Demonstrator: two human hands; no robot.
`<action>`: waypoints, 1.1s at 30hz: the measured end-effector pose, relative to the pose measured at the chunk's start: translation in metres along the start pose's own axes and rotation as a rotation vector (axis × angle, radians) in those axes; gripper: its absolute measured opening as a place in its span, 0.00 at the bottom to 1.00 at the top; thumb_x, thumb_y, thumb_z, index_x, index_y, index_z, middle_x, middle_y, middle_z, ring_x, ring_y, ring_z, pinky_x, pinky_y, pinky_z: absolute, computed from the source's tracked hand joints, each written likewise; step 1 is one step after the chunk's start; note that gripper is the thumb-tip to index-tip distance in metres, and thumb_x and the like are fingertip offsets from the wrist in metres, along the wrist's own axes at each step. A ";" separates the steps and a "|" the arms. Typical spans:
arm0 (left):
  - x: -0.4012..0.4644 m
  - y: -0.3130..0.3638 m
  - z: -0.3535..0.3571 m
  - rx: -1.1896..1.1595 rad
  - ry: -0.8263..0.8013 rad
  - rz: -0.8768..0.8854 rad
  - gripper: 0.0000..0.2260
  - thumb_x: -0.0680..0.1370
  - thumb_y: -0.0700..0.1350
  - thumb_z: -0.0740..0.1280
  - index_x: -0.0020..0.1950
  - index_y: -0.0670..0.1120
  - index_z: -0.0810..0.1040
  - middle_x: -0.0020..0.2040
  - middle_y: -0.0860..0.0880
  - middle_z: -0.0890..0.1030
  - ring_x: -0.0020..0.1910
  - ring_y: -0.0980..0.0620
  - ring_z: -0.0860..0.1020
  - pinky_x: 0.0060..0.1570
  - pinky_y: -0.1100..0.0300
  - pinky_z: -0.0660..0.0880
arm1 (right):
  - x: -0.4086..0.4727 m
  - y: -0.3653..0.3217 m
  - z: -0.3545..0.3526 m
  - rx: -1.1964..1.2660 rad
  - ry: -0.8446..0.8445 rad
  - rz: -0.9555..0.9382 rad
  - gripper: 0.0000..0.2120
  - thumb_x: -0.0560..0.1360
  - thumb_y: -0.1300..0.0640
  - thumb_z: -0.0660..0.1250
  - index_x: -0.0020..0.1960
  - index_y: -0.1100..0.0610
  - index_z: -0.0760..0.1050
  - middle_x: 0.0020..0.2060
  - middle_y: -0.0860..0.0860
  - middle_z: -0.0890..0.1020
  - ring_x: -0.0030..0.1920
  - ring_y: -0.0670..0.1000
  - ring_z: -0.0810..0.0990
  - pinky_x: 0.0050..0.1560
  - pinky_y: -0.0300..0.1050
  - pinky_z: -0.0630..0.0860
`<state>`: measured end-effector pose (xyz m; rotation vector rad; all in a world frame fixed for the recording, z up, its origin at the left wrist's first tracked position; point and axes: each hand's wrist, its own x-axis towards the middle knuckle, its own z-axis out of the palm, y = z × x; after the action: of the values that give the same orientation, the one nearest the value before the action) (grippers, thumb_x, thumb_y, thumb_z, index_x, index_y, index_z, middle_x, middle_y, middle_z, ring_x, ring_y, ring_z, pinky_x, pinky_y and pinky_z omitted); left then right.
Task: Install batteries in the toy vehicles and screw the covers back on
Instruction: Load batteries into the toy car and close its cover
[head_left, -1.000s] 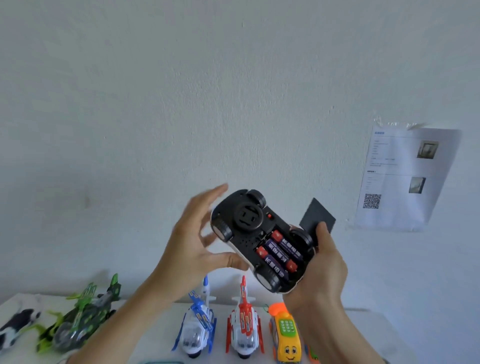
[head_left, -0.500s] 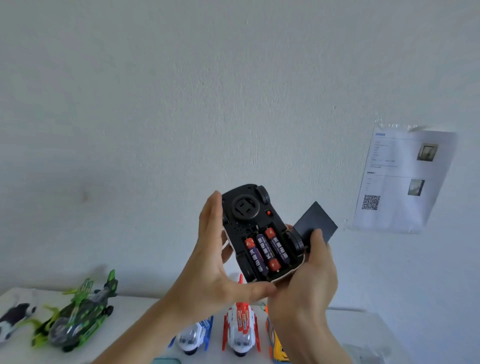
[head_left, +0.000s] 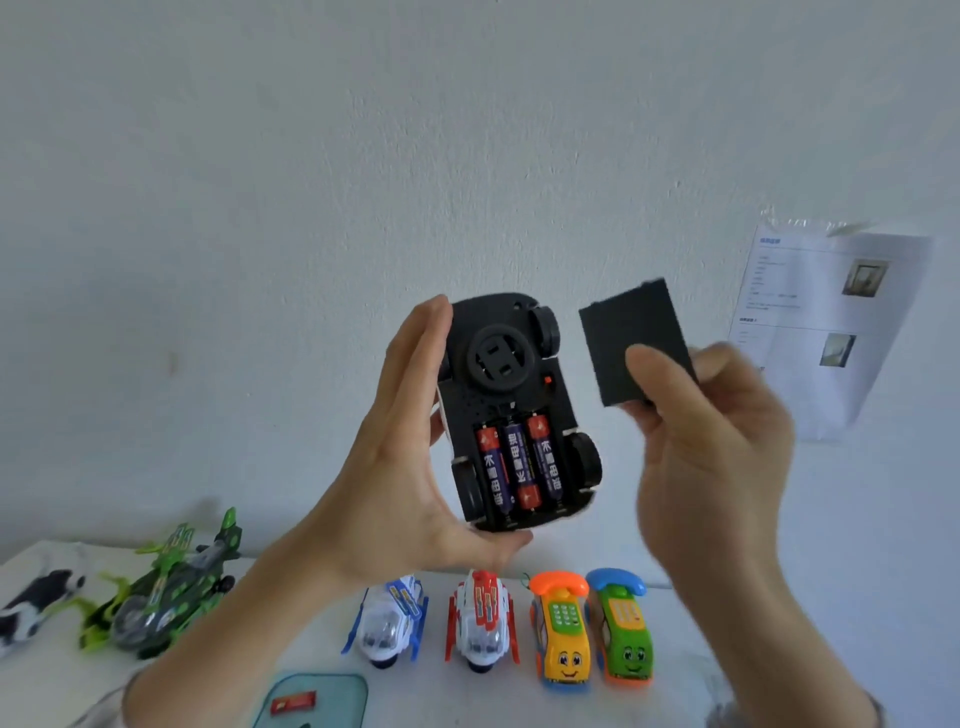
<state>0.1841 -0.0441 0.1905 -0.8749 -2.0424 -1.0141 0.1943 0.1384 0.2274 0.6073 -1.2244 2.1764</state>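
Left hand (head_left: 410, 467) now grips upturned toy car (head_left: 514, 410), 3 batteries (head_left: 521, 464) seated; right hand (head_left: 711, 457) has pulled battery cover (head_left: 631, 340) away to 3 o'clock. Cover fitting next.

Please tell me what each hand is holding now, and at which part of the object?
The left hand grips the upturned toy car by its side and rear end. The right hand pinches the black battery cover at its lower edge.
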 end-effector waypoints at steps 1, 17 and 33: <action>0.000 0.000 0.000 0.011 0.001 0.006 0.62 0.56 0.51 0.82 0.79 0.46 0.45 0.77 0.54 0.48 0.76 0.46 0.57 0.63 0.61 0.71 | 0.005 -0.008 -0.002 -0.043 -0.061 -0.045 0.18 0.68 0.67 0.70 0.28 0.50 0.68 0.30 0.51 0.80 0.34 0.54 0.78 0.34 0.43 0.74; 0.023 0.002 -0.010 0.071 0.033 0.115 0.60 0.57 0.53 0.80 0.79 0.45 0.44 0.78 0.51 0.47 0.75 0.40 0.59 0.63 0.64 0.70 | 0.027 -0.039 0.019 -1.008 -0.744 -0.216 0.16 0.70 0.67 0.71 0.41 0.46 0.76 0.31 0.48 0.79 0.32 0.44 0.74 0.35 0.32 0.71; 0.025 0.003 -0.015 0.087 0.012 0.112 0.61 0.56 0.54 0.79 0.79 0.44 0.46 0.77 0.53 0.48 0.74 0.42 0.60 0.61 0.70 0.69 | 0.031 -0.026 0.025 -1.071 -0.788 -0.262 0.10 0.71 0.66 0.70 0.49 0.55 0.83 0.38 0.52 0.83 0.36 0.45 0.77 0.40 0.31 0.73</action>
<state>0.1765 -0.0488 0.2187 -0.9244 -1.9889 -0.8609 0.1919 0.1356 0.2747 1.0504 -2.2550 0.7830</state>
